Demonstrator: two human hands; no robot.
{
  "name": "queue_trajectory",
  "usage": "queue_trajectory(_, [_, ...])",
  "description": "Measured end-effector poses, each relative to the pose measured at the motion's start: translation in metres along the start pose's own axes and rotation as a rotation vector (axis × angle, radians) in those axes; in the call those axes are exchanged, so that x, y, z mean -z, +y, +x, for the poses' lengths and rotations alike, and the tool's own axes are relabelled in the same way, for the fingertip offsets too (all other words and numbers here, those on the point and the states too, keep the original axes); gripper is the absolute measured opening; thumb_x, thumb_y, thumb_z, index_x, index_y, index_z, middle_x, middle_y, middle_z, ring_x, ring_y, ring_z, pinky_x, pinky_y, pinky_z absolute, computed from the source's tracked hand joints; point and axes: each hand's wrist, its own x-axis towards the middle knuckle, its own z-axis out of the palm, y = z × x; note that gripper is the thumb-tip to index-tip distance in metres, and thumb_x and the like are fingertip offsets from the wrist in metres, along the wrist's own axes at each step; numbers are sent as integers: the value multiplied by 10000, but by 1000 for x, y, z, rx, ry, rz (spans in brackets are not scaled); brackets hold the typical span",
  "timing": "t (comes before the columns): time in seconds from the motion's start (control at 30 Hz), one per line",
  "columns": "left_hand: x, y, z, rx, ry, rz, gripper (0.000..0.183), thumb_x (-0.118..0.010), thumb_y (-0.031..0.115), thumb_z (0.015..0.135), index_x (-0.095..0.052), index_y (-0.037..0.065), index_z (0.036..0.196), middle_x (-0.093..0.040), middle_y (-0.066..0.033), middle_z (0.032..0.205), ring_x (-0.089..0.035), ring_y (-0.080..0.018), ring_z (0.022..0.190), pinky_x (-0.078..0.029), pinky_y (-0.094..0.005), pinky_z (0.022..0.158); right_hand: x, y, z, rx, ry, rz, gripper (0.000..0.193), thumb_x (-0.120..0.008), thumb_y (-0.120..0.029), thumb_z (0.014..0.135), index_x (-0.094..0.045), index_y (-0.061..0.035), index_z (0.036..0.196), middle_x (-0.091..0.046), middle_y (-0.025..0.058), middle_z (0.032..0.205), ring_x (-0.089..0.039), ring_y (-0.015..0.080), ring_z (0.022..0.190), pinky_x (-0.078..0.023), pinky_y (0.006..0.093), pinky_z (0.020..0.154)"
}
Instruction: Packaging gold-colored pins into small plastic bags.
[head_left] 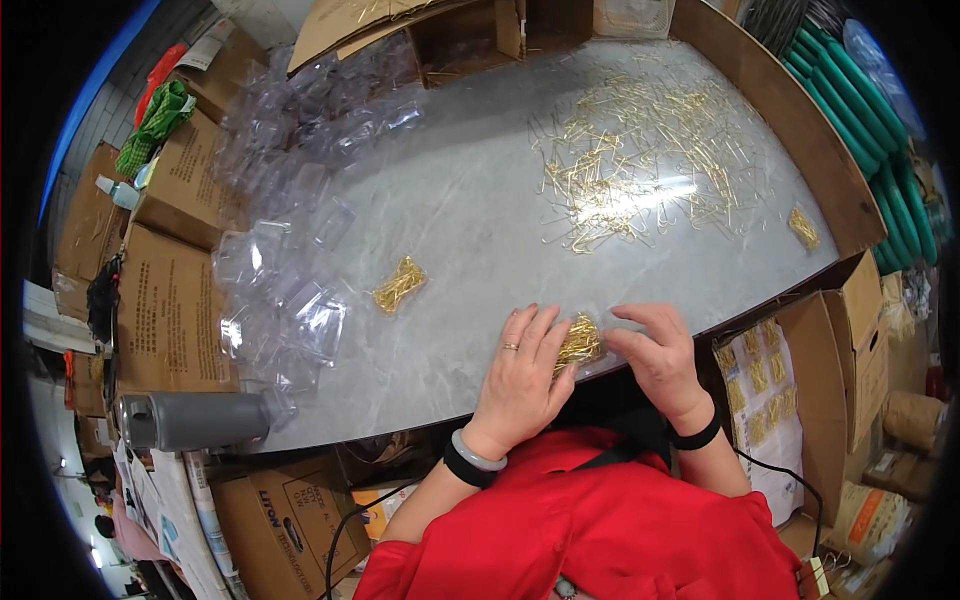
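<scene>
A small bundle of gold wire hooks point(580, 341) lies at the near edge of the table, between my two hands. My left hand point(522, 375) lies along its left side, fingers stretched forward and thumb at the near end, so the bundle sits between thumb and forefinger. At the bundle's right side is my right hand point(658, 358), its fingers bent and spread apart, the fingertips close to the hooks. Whether they touch is hard to see. Clear plastic seems to surround the bundle. Another bundle of gold hooks point(400, 286) rests on the table to the left.
Loose gold hooks point(650, 150) spread over the far right of the grey table point(450, 220). Clear plastic boxes point(290, 270) pile up along the left. A grey bottle point(195, 421) lies at the near left corner. One small bundle point(803, 229) sits by the right cardboard edge; an open carton point(815, 400) holds several packed bundles.
</scene>
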Motion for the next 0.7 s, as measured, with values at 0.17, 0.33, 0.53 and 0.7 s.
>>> queue_trajectory(0.17, [-1,1,2,-8,-14,9,515,-674,177,887,-533,-1,1349,-494,-209,1420,-448,-443,1340,-365,-528,1149,4,0,-2,-79,75,30,231,-770,1,760,-713,-79,969,-690,75,1093,-637,293,978,-511,384,836])
queue_trajectory(0.33, [-1,0,1,-11,-4,9,526,-689,183,878,-533,-4,1344,-505,-209,1413,-459,-431,1340,-356,-530,1164,-7,-12,4,-143,119,125,200,-782,-12,790,-701,-57,967,-694,99,1077,-638,307,964,-506,387,827])
queue_trajectory(0.53, [-2,-3,-2,8,26,-30,557,-717,205,879,-518,-25,1346,-514,-220,1406,-466,-430,1341,-349,-537,1171,-14,-16,27,-298,140,-66,353,-743,-96,866,-655,-15,1198,-636,161,1285,-593,346,1116,-446,443,967])
queue_trajectory(0.7, [-6,-3,-2,6,-2,7,542,-705,227,906,-512,-31,1343,-481,-234,1436,-442,-451,1354,-353,-538,1162,-20,-16,1,-107,-136,66,422,-700,-109,906,-603,-6,1304,-598,168,1359,-569,355,1197,-425,463,1018])
